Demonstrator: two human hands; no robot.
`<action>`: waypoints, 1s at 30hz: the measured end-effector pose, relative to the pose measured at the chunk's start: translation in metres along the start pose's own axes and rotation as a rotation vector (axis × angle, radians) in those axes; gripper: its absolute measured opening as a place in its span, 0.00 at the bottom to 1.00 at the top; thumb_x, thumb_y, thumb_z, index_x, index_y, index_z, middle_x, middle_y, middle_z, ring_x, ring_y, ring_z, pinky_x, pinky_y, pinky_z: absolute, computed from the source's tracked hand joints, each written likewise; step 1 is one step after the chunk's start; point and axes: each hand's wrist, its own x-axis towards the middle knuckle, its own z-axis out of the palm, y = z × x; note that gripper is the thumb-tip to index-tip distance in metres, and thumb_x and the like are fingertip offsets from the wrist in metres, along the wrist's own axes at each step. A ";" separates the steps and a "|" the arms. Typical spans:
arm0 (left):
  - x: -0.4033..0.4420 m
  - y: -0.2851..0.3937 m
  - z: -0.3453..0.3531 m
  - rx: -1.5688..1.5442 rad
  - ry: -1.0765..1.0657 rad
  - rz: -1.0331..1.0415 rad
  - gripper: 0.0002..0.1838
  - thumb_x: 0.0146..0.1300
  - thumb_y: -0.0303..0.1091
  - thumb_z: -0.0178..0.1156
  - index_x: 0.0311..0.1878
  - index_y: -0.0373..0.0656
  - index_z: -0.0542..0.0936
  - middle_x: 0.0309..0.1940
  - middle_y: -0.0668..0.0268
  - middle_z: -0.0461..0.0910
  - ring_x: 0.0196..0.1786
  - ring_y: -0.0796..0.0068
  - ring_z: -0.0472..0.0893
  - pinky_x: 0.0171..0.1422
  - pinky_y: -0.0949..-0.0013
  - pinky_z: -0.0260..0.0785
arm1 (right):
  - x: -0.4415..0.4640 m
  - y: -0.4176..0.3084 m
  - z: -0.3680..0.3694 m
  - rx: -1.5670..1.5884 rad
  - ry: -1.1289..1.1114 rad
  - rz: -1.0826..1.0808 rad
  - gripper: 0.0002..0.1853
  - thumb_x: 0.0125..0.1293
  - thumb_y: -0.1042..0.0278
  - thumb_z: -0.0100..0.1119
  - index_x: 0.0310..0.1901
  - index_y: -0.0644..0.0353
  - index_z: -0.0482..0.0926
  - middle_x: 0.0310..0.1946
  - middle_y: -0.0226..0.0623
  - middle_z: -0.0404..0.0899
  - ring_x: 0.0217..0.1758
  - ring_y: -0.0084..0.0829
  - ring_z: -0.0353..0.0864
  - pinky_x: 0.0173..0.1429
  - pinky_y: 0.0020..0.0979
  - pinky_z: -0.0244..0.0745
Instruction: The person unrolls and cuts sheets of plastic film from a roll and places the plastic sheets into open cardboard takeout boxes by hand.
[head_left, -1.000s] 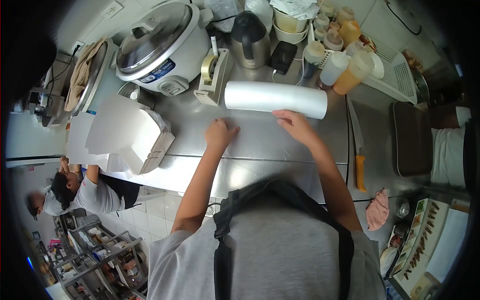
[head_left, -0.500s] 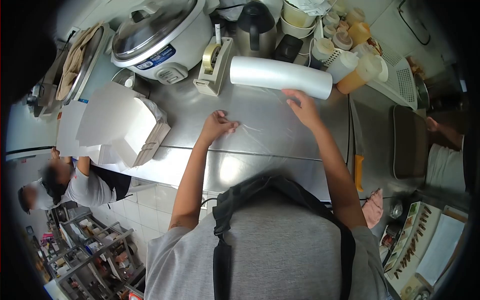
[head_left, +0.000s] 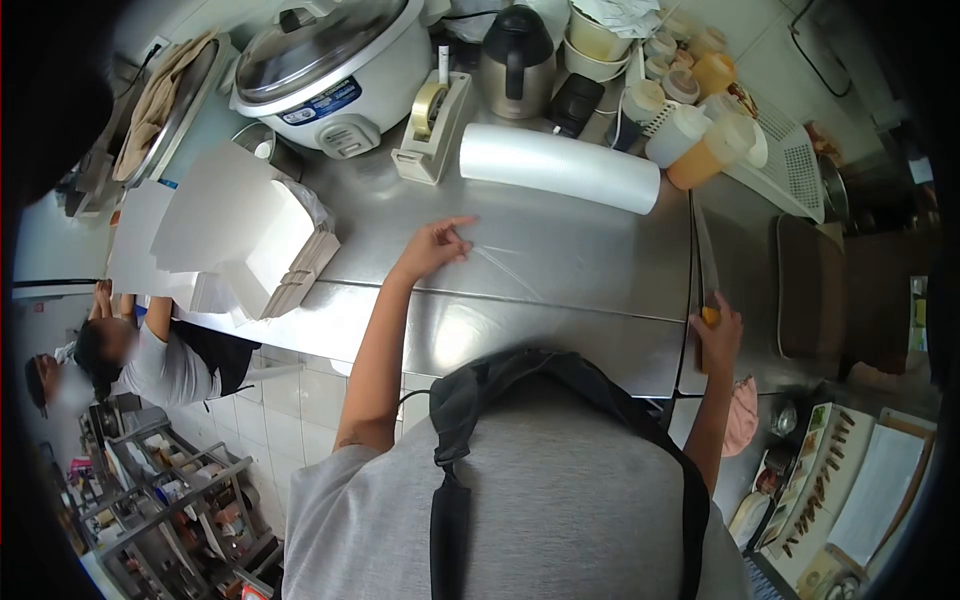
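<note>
My left hand [head_left: 438, 248] pinches the edge of a clear plastic sheet [head_left: 510, 270] that lies across the steel counter [head_left: 380, 235]. Behind it rests a thick roll of clear film [head_left: 560, 168]. At the right, my right hand [head_left: 718, 325] has its fingers wrapped round the orange handle of a long knife [head_left: 707, 250], whose blade lies on the counter pointing away from me. A tape dispenser [head_left: 433, 140] stands at the left end of the roll.
Stacked paper trays [head_left: 250, 240] sit at the left. A rice cooker [head_left: 320, 90], a steel jug [head_left: 515, 70] and sauce bottles [head_left: 700, 140] line the back. A dark tray [head_left: 808, 285] and a pink cloth [head_left: 741, 415] are at the right. Two people stand at the far left.
My right hand has left the film roll, moved right and towards me, and taken hold of the knife handle. My left hand stays near the same place. The person at the far right has gone from view.
</note>
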 end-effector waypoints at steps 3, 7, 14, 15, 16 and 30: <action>0.002 0.008 0.001 0.101 -0.002 -0.117 0.32 0.61 0.24 0.67 0.69 0.44 0.71 0.33 0.68 0.82 0.34 0.82 0.81 0.37 0.77 0.72 | -0.013 0.013 0.008 0.121 -0.047 0.015 0.32 0.60 0.60 0.69 0.67 0.48 0.72 0.54 0.47 0.78 0.59 0.47 0.76 0.62 0.42 0.70; 0.003 0.058 0.047 1.033 0.537 0.153 0.38 0.56 0.31 0.71 0.71 0.53 0.69 0.54 0.59 0.79 0.51 0.65 0.81 0.51 0.62 0.76 | -0.010 0.009 0.013 0.279 -0.036 0.016 0.31 0.63 0.63 0.66 0.68 0.50 0.70 0.56 0.48 0.77 0.58 0.49 0.77 0.63 0.41 0.71; 0.074 0.097 0.081 1.336 0.403 0.535 0.45 0.57 0.48 0.69 0.77 0.66 0.58 0.73 0.55 0.61 0.76 0.52 0.59 0.77 0.44 0.51 | 0.000 0.009 0.022 0.283 -0.018 -0.057 0.29 0.63 0.67 0.62 0.67 0.57 0.69 0.55 0.48 0.78 0.58 0.47 0.78 0.63 0.40 0.71; 0.081 0.102 0.078 1.333 0.386 0.492 0.44 0.58 0.49 0.68 0.77 0.67 0.58 0.73 0.55 0.60 0.77 0.52 0.59 0.77 0.42 0.50 | -0.005 0.007 0.021 0.278 -0.035 -0.022 0.29 0.63 0.68 0.62 0.67 0.58 0.69 0.55 0.49 0.78 0.58 0.48 0.78 0.62 0.40 0.71; 0.090 0.108 0.076 1.327 0.367 0.449 0.44 0.59 0.49 0.68 0.77 0.67 0.57 0.74 0.55 0.59 0.77 0.52 0.58 0.77 0.41 0.49 | -0.010 0.007 0.019 0.270 -0.052 0.015 0.29 0.63 0.69 0.61 0.67 0.59 0.69 0.54 0.49 0.78 0.57 0.48 0.79 0.62 0.40 0.71; 0.118 0.101 0.060 1.345 0.415 0.488 0.37 0.66 0.41 0.61 0.76 0.67 0.59 0.75 0.55 0.56 0.79 0.53 0.55 0.75 0.35 0.48 | -0.032 0.005 0.024 0.314 -0.061 0.152 0.31 0.52 0.69 0.60 0.62 0.55 0.69 0.44 0.55 0.81 0.50 0.55 0.81 0.55 0.45 0.74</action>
